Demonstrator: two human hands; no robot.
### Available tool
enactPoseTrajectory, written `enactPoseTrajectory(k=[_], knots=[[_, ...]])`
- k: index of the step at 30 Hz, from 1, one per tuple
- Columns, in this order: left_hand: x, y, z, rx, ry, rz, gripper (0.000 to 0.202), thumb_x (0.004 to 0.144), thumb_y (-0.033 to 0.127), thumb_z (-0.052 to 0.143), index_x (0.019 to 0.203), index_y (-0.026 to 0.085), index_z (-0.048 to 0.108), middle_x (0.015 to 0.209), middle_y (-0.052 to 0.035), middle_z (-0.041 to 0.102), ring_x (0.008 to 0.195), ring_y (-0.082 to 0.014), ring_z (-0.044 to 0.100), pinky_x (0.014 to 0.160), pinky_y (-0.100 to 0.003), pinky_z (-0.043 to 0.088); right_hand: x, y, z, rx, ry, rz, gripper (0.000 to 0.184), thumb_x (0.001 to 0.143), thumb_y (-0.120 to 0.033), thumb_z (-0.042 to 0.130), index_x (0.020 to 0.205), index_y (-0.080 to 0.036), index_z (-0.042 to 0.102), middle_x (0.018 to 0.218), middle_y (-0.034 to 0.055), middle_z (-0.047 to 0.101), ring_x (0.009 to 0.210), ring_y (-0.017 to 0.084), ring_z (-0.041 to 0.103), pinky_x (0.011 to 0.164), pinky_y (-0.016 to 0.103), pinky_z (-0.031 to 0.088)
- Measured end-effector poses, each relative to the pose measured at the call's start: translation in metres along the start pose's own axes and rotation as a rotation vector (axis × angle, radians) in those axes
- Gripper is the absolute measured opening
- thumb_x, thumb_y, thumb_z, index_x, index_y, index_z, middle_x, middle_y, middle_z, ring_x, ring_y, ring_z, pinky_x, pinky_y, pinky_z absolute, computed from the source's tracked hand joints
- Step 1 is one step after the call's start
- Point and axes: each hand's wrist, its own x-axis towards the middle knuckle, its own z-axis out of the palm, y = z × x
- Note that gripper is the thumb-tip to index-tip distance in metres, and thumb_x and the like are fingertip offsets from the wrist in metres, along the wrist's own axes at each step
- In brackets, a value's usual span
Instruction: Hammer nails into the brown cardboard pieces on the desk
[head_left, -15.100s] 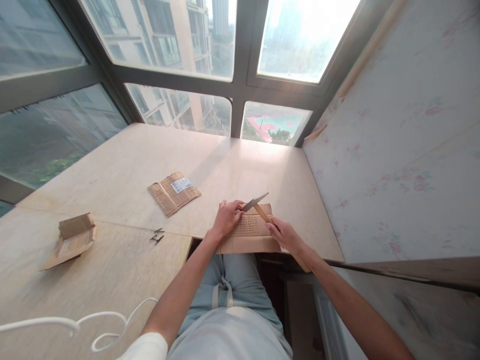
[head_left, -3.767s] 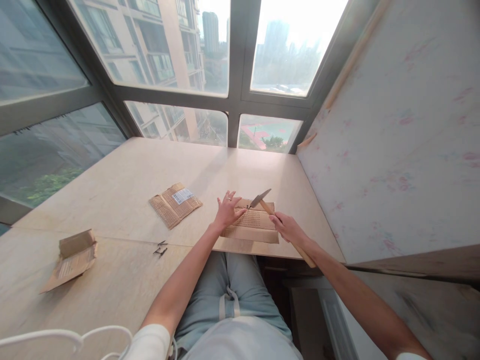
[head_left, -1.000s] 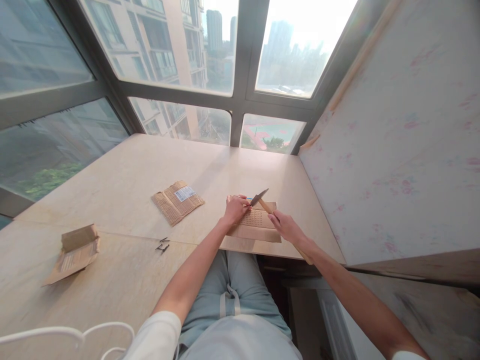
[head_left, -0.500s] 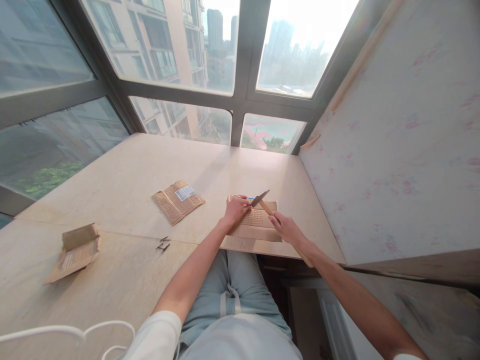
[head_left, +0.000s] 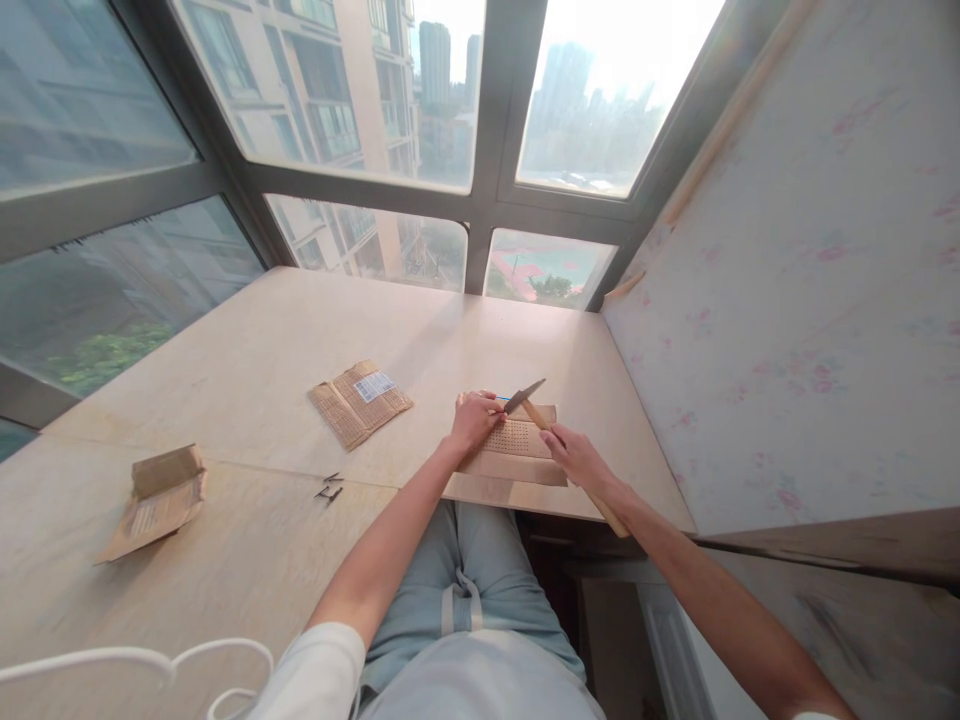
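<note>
My right hand [head_left: 574,452] is closed round the wooden handle of a hammer [head_left: 538,415], whose dark metal head rests at the fingertips of my left hand [head_left: 475,418]. Those left fingers are pinched together at the upper left of a flat cardboard piece [head_left: 523,467] marked with rows of dark dots. Whatever they pinch is hidden by the fingers and the hammer head. A thin blue thing [head_left: 503,398] shows just beyond the left fingertips, too small to make out.
Left of my hands lies a folded cardboard piece [head_left: 360,402] with a white label. Several dark nails [head_left: 328,489] are scattered nearer me. An opened cardboard packet [head_left: 159,502] sits farther left, a white cable [head_left: 97,656] at lower left. A patterned wall [head_left: 795,300] rises on the right.
The view has shifted very slightly. Both hands and the hammer stay at nearly the same place on the cardboard.
</note>
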Motion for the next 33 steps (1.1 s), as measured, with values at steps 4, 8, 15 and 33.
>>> enactPoseTrajectory(k=[4, 8, 15, 33], knots=[[-0.0011, -0.0003, -0.0003, -0.027, 0.010, -0.008, 0.011, 0.082, 0.032, 0.065, 0.082, 0.029, 0.076, 0.120, -0.0016, 0.066, 0.115, -0.0224, 0.055, 0.111, -0.051, 0.025, -0.0031, 0.0003, 0.0016, 0.025, 0.085, 0.036, 0.037, 0.094, -0.049, 0.034, 0.069, -0.023, 0.039, 0.052, -0.0045, 0.045, 0.044, 0.012, 0.044, 0.046, 0.023, 0.028], [-0.0015, 0.0000, -0.0003, 0.002, -0.001, -0.006, 0.011, 0.082, 0.032, 0.065, 0.083, 0.029, 0.076, 0.121, -0.0014, 0.065, 0.117, -0.0228, 0.054, 0.111, -0.050, 0.025, -0.0021, -0.0006, 0.0023, 0.012, 0.038, 0.031, 0.035, 0.094, -0.048, 0.034, 0.071, -0.022, 0.042, 0.053, -0.0044, 0.046, 0.043, 0.011, 0.044, 0.045, 0.023, 0.027], [-0.0014, 0.0006, 0.0008, 0.038, 0.011, 0.020, 0.013, 0.082, 0.031, 0.064, 0.081, 0.030, 0.076, 0.119, -0.0005, 0.066, 0.117, -0.0237, 0.054, 0.109, -0.049, 0.028, 0.0036, -0.0064, 0.0031, 0.003, -0.004, 0.016, 0.035, 0.094, -0.047, 0.035, 0.072, -0.022, 0.046, 0.054, -0.0032, 0.048, 0.045, 0.012, 0.048, 0.046, 0.023, 0.029], [0.0013, -0.0009, 0.0066, -0.055, 0.038, -0.049, 0.013, 0.076, 0.041, 0.067, 0.077, 0.031, 0.076, 0.119, -0.0008, 0.065, 0.116, -0.0265, 0.052, 0.110, -0.058, 0.018, 0.0022, -0.0093, 0.0009, 0.248, -0.073, 0.077, 0.035, 0.092, -0.052, 0.037, 0.072, -0.023, 0.037, 0.050, -0.0086, 0.042, 0.027, 0.009, 0.039, 0.027, 0.020, 0.023]])
